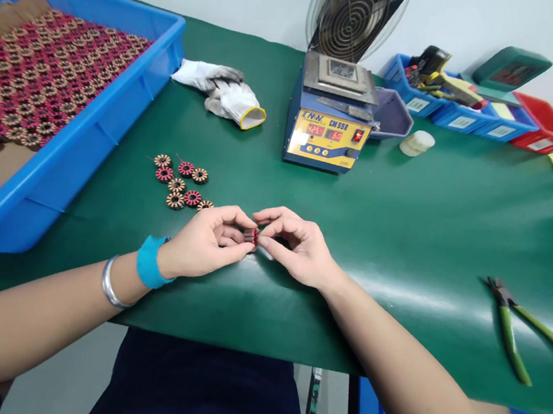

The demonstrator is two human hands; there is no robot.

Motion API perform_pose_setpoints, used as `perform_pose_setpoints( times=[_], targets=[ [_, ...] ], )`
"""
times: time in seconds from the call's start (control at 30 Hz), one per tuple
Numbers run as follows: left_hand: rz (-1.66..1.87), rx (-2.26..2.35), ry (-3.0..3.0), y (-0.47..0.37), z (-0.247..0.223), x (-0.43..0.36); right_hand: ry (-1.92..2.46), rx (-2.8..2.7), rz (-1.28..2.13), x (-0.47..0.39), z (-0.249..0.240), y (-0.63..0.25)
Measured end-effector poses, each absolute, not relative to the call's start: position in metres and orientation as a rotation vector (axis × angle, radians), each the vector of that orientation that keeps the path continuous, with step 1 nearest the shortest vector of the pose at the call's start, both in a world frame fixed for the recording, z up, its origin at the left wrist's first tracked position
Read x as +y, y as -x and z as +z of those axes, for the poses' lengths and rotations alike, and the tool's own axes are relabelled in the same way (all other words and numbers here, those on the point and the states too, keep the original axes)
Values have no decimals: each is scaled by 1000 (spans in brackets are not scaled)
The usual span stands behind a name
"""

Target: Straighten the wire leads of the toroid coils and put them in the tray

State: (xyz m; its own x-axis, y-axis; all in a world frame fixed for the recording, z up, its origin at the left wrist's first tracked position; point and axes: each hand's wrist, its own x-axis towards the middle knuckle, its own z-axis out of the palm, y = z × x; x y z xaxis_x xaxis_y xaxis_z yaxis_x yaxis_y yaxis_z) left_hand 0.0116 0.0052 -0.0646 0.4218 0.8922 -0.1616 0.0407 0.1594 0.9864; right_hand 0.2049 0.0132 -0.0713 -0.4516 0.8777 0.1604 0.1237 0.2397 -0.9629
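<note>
Between the thumb and fingers of my left hand (pixel 206 242) is a small motor stator (pixel 251 236) wound with red wire, held on its side above the table's front half. My right hand (pixel 299 247) meets it from the right, thumb and forefinger pinched together at the red-wound face. Whatever lies between those right fingertips is too small or hidden to make out. Just beyond my left hand, several loose stators, some with red windings (pixel 192 198) and some with copper-coloured windings (pixel 175 200), lie in a loose group. Thin wire ends stick out from a few.
A large blue tray (pixel 109 133) full of stators stands at left. Behind are white gloves (pixel 230 94), a solder pot (pixel 326 132) with lit displays, a fan (pixel 353 15), a white round container (pixel 417 143) and parts bins (pixel 461 117). Green-handled cutters (pixel 509 323) lie at right.
</note>
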Motion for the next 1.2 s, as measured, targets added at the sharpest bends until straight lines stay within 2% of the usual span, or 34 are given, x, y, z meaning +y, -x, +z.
perform_pose_setpoints(
  times=[0.27, 0.47, 0.83, 1.03, 1.2],
  targets=[
    [953, 1108, -1316, -14, -66, 5, 858, -1981, 1027, -2, -58, -202],
    [893, 1070, -1343, -14, -66, 4, 918, -1786, 947, 4, -66, -203],
    [908, 999, -1393, -14, -68, 2, 991, -1859, 1080, 8, -69, -200],
    [899, 977, -1398, -13, -66, 1, 1070, -1650, 1062, 16, -74, -206],
    [913, 907, -1373, -11, -62, 0, 968, -1485, 1292, 20, -75, -210]
  ],
)
